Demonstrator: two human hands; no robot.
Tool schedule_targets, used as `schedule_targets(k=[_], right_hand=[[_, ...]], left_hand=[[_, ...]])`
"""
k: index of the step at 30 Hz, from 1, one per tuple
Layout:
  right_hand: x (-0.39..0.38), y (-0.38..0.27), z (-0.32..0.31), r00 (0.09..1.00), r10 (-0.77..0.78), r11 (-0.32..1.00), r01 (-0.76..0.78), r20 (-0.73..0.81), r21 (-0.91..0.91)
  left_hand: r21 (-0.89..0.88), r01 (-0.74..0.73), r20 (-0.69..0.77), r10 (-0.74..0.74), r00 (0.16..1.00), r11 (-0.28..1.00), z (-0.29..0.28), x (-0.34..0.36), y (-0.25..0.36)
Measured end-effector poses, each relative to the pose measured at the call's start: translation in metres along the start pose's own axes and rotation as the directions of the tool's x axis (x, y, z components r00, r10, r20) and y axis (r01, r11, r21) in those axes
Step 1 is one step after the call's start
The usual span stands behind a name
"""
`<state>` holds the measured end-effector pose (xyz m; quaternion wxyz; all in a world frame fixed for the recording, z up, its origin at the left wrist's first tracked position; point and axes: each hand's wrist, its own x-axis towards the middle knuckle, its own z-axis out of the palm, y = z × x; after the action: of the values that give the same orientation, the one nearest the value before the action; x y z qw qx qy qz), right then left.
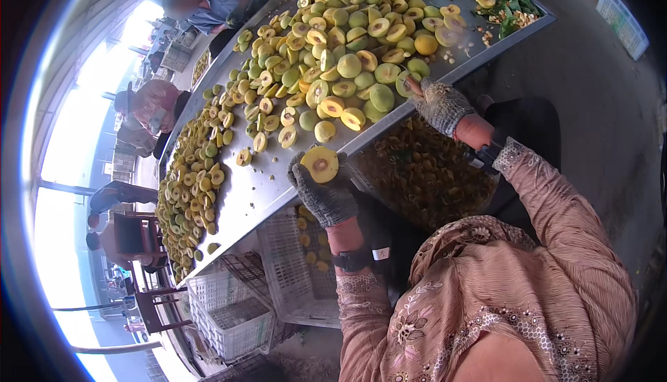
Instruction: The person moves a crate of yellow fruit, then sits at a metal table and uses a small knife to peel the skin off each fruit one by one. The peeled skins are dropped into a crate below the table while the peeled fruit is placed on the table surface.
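In my gloved left hand (321, 194) is a halved yellow fruit (320, 164), cut face up with its brown centre showing, held just off the table's near edge. My gloved right hand (438, 108) is curled at that edge farther right, beside green fruit (382, 97); something slim and brownish at its fingers is too small to make out. The sloping metal table (265, 180) bears several loose heaps of cut yellow-green fruit (347, 65). Below the edge, between my hands, lies a dark mass of scraps (424, 180).
White plastic crates (224, 312) stand below the table at lower left. Green leaves and pits (515, 10) lie in the table's far right corner. Co-workers (149, 108) sit along the opposite side. A pale crate (622, 21) is on the floor at right.
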<state>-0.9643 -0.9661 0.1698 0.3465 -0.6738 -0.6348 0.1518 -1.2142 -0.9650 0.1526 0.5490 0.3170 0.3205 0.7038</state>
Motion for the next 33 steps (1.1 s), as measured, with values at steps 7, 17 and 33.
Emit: schedule_targets(k=[7,17,33], right_hand=[[-0.080,-0.050,0.010,0.798,-0.005,0.770,-0.382,0.603,0.512],[-0.103,-0.065,0.035,0.916,-0.268,0.768,0.017,0.298,0.640],[-0.111,-0.066,0.044,0.949,-0.289,0.811,0.174,0.123,0.558]], left_hand=[[0.138,-0.062,0.096,0.049,0.994,0.988,0.018,-0.022,-0.019],[0.575,-0.236,0.128,0.198,0.972,0.783,0.028,-0.054,-0.010],[0.609,-0.307,0.059,0.345,0.937,0.731,0.041,-0.069,0.000]])
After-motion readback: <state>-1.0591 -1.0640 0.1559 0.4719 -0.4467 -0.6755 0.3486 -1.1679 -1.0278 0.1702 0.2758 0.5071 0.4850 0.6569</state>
